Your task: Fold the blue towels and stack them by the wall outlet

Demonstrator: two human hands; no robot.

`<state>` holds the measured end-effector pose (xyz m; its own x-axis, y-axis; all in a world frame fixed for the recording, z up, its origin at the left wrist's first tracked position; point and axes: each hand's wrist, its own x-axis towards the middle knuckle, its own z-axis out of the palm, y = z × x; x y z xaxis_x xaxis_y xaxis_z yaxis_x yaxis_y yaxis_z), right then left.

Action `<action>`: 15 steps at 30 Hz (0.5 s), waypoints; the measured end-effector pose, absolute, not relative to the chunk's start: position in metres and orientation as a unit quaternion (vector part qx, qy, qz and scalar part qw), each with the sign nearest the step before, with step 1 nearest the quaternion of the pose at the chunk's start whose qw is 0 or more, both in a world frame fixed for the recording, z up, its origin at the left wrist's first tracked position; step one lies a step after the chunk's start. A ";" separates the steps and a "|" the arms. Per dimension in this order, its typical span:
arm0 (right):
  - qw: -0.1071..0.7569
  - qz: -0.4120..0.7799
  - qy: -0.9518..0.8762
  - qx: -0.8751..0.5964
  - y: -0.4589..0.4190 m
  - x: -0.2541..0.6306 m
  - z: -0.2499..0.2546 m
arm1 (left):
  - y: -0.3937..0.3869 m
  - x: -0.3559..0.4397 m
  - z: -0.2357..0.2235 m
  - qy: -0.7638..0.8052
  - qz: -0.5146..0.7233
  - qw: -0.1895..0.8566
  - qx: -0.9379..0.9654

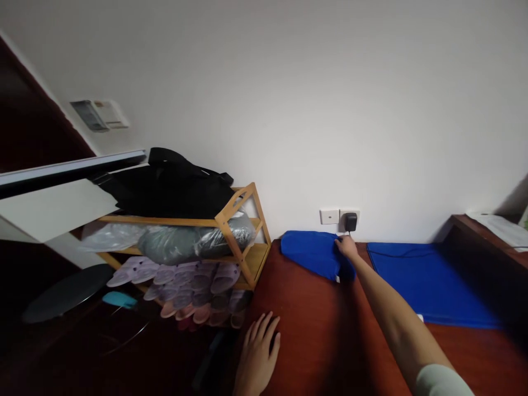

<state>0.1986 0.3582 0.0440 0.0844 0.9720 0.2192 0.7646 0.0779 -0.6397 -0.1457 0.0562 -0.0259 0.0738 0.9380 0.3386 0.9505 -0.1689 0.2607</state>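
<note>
My right hand (346, 246) reaches far across a reddish wooden desk (305, 324) and closes on the edge of a folded blue cloth (313, 252) lying near the wall. Just above it a black plug (350, 221) sits in a white wall socket (330, 216). My left hand (258, 352) rests flat on the desk's near left edge, fingers spread, holding nothing. A flat blue mat (429, 280) with a thin black cable across it lies to the right of the cloth.
Left of the desk stands a wooden shoe rack (243, 231) with a black bag (173, 184) on top, bagged items and several slippers (185, 286) below. A round dark stool (66, 291) is at lower left. Papers (499, 228) lie on a raised ledge at right.
</note>
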 end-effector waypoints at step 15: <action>0.393 -0.027 -0.832 -0.390 0.070 0.163 0.114 | 0.030 -0.119 0.009 -0.611 -0.407 -0.130 -0.667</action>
